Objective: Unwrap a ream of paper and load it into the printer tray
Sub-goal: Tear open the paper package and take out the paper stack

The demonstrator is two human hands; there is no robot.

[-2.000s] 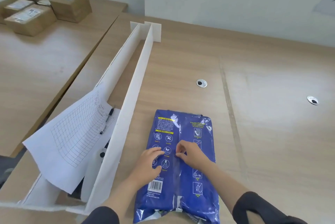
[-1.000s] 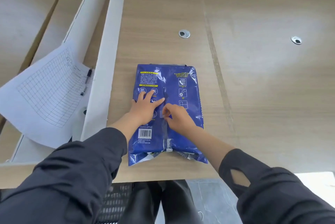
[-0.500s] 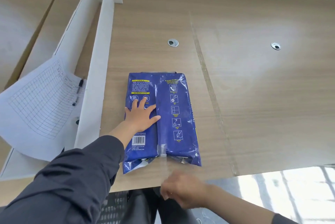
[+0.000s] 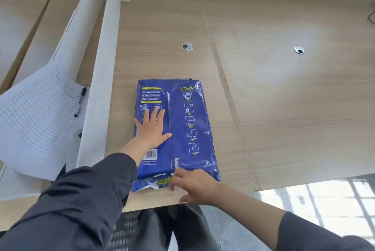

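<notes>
Left hand [image 4: 151,129]: fingers [image 4: 155,113] lying flat and slightly spread, thumb angled out to the right, palm pressing down on the left half of the ream of paper [image 4: 176,129]. Wrist is running back toward the wearer, forearm in a dark sleeve [image 4: 81,200] reaching in from the lower left. Right hand [image 4: 194,186]: fingers extended toward the left and loosely together, tips touching the torn near end of the wrapper where a white and yellow strip [image 4: 164,180] is showing; whether they are pinching a flap or only resting on it cannot be told. This hand is lying low at the near edge of the counter [image 4: 263,98], its forearm bare, coming in from the lower right. The ream is lying flat in its blue wrapper, long axis pointing away from the wearer, seam side up with printed icons and a barcode [image 4: 150,154] facing the camera, near the counter's front edge. Just left of it a white divider [image 4: 103,68] is standing upright. Beyond the divider a gridded sheet [image 4: 38,112] is curling up, with a pen [image 4: 82,94] lying at its right edge. Two round grommets [image 4: 187,46] are sitting in the counter further back.
</notes>
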